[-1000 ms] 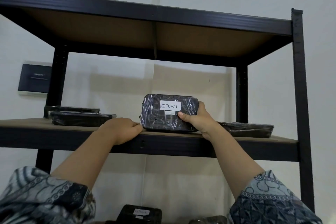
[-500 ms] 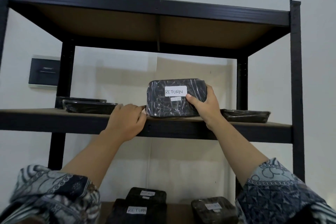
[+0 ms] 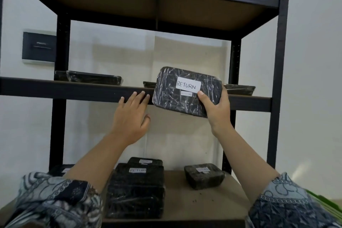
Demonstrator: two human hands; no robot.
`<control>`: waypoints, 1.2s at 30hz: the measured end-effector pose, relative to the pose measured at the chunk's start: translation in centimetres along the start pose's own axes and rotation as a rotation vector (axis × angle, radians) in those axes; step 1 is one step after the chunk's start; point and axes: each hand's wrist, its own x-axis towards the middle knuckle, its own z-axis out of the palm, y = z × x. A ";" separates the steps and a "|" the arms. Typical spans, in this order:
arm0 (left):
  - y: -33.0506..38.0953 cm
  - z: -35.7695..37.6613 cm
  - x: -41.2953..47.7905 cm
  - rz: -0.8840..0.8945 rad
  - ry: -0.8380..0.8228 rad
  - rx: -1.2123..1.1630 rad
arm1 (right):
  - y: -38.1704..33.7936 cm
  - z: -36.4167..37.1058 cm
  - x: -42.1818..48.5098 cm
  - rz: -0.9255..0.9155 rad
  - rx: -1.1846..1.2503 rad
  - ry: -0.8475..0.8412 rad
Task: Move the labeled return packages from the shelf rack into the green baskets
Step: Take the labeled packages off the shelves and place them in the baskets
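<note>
Pinching RETURN package (image 3: pixel 172 98), right grip (image 3: pixel 217 111), its fingers hidden behind; left grip (image 3: pixel 130 116) spread, perhaps touching shelf edge (image 3: pixel 74 90).

- Package (image 3: pixel 172 94): black, wrapped in clear plastic film, glossy and crinkled.
- Label (image 3: pixel 188 85): white paper, matt, smooth.
- Rack frame (image 3: pixel 279 57): black painted metal, smooth, satin finish.
- Shelf board (image 3: pixel 194 205): brown pressed wood, bare, matt, slightly grainy.
- Stacked packages (image 3: pixel 136 190): same plastic film, wrinkled, duller sheen.
- Sleeve (image 3: pixel 55 196): patterned cloth, matt.
- Wall (image 3: pixel 314 79): pale paint, smooth, matt.
</note>
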 end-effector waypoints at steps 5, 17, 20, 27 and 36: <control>2.9 1.2 -4.7 0.023 -0.092 -0.077 | 2.1 -3.2 -4.6 0.113 -0.057 -0.029; 15.6 6.6 -14.7 0.149 -0.378 -0.141 | 8.1 -16.8 -13.9 0.431 -0.302 -0.001; 19.9 7.9 -16.5 0.153 -0.436 -0.165 | 9.6 -21.4 -15.7 0.502 -0.318 0.028; 30.7 10.5 -20.0 0.153 -0.518 -0.259 | 11.1 -32.6 -19.3 0.646 -0.329 0.067; 42.7 13.0 -23.4 0.079 -0.655 -0.416 | 12.3 -45.0 -23.2 0.764 -0.434 0.147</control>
